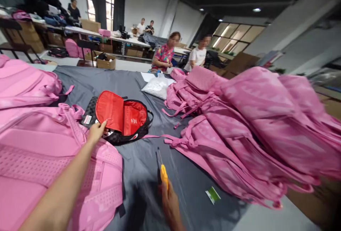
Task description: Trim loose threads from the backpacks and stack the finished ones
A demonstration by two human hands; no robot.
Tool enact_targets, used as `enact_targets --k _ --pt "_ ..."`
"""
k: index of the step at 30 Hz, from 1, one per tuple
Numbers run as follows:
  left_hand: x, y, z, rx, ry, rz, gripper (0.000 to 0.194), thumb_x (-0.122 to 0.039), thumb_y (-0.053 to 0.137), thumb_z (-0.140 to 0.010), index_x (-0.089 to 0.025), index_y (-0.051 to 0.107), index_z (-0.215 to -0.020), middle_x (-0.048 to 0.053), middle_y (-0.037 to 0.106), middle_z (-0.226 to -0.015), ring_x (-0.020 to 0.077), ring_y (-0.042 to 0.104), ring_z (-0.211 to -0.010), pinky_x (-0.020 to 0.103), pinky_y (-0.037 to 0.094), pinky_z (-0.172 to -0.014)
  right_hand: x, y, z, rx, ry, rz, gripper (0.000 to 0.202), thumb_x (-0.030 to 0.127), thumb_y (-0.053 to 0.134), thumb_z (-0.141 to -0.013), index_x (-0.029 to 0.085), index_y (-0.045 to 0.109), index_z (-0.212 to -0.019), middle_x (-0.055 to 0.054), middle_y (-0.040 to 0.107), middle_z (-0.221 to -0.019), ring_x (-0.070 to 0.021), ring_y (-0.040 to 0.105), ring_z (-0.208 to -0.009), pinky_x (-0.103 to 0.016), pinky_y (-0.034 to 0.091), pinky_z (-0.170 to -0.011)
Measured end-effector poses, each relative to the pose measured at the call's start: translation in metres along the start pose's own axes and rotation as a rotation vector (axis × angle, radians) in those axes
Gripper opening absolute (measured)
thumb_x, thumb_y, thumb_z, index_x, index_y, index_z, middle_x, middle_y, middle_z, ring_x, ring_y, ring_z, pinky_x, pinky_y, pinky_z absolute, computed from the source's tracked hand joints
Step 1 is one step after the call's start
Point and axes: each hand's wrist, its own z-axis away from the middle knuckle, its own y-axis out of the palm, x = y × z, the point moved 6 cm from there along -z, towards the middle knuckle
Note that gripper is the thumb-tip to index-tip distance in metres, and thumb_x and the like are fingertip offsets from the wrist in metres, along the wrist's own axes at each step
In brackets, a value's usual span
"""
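Note:
My left hand (97, 131) pinches the lower edge of the opened flap of a small black bag (142, 131). The bag has a bright red lining (109, 112), and its inside faces up. Over the grey cloth, my right hand (170, 200) is closed round a yellow-handled tool (164, 177) with a thin, pointed metal end aimed away from me; its exact kind is unclear. The tool is apart from the bag. A white label (87, 119) shows on the bag's left side. A pink backpack (53, 142) lies under my left forearm.
Pink backpacks (247, 117) are heaped on the right, and another pink bag (26, 80) lies at left. A clear plastic bag (157, 86) and a small green-and-white packet (213, 195) lie on the grey cloth (144, 174). Two people (163, 56) are across the table.

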Motion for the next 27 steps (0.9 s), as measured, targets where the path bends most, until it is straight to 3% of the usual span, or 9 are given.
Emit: enact_targets --k 3,6,9,11,15,21,27 --pt "0.012 0.001 -0.002 0.028 0.011 0.012 0.053 -0.067 0.054 -0.076 -0.015 0.061 -0.083 0.009 0.074 -0.077 0.0223 0.069 -0.064 0.03 0.05 -0.062 0.072 0.003 -0.029 0.122 -0.127 0.114 0.06 0.059 0.025 -0.096 0.02 0.055 -0.13 -0.008 0.07 -0.089 -0.0235 0.068 -0.078 -0.03 0.048 -0.071" --pt "0.019 0.003 -0.002 0.036 0.037 0.013 0.055 -0.069 0.053 -0.078 -0.015 0.064 -0.085 0.008 0.075 -0.079 0.021 0.069 -0.065 0.028 0.049 -0.062 0.143 0.025 -0.072 0.213 -0.195 0.402 0.058 0.052 0.025 -0.099 0.022 0.041 -0.146 -0.011 0.072 -0.097 -0.0251 0.069 -0.084 -0.031 0.047 -0.073" --pt "0.023 0.004 -0.002 0.04 0.032 -0.008 0.053 -0.067 0.051 -0.08 -0.017 0.065 -0.085 0.007 0.075 -0.077 0.0199 0.069 -0.065 0.027 0.048 -0.061 0.186 0.053 -0.126 0.32 -0.188 0.69 0.053 0.045 0.023 -0.102 0.026 0.035 -0.15 -0.012 0.068 -0.118 -0.0255 0.065 -0.109 -0.033 0.046 -0.086" --pt "0.025 0.004 -0.001 0.033 0.014 -0.049 0.051 -0.066 0.05 -0.081 -0.018 0.065 -0.082 0.007 0.075 -0.077 0.0191 0.069 -0.065 0.026 0.047 -0.061 0.191 0.064 -0.161 0.378 -0.11 0.786 0.051 0.045 0.023 -0.102 0.022 0.045 -0.142 -0.014 0.065 -0.123 -0.0263 0.062 -0.114 -0.034 0.046 -0.09" --pt "0.025 0.008 0.004 0.063 0.01 -0.154 0.05 -0.066 0.049 -0.082 -0.019 0.064 -0.076 0.006 0.075 -0.077 0.0184 0.068 -0.064 0.025 0.045 -0.06 0.17 0.072 -0.201 0.399 0.045 0.872 0.053 0.045 0.025 -0.101 0.012 0.054 -0.132 -0.021 0.066 -0.118 -0.0308 0.064 -0.109 -0.041 0.048 -0.089" --pt "0.018 0.012 0.014 0.102 0.133 -0.307 0.055 -0.067 0.042 -0.084 -0.019 0.063 -0.068 0.007 0.073 -0.07 0.0222 0.067 -0.066 0.027 0.041 -0.058 0.157 0.071 -0.198 0.397 0.058 0.827 0.049 0.041 0.029 -0.102 0.011 0.055 -0.131 -0.02 0.064 -0.124 -0.0276 0.064 -0.113 -0.038 0.05 -0.092" --pt "0.039 0.018 -0.005 0.159 0.03 -0.204 0.055 -0.074 0.048 -0.076 -0.021 0.065 -0.077 0.006 0.076 -0.081 0.026 0.071 -0.074 0.03 0.049 -0.065 0.163 0.074 -0.202 0.398 0.047 0.686 0.051 0.05 0.041 -0.097 0.011 0.061 -0.123 -0.021 0.069 -0.113 -0.0304 0.069 -0.101 -0.04 0.055 -0.084"
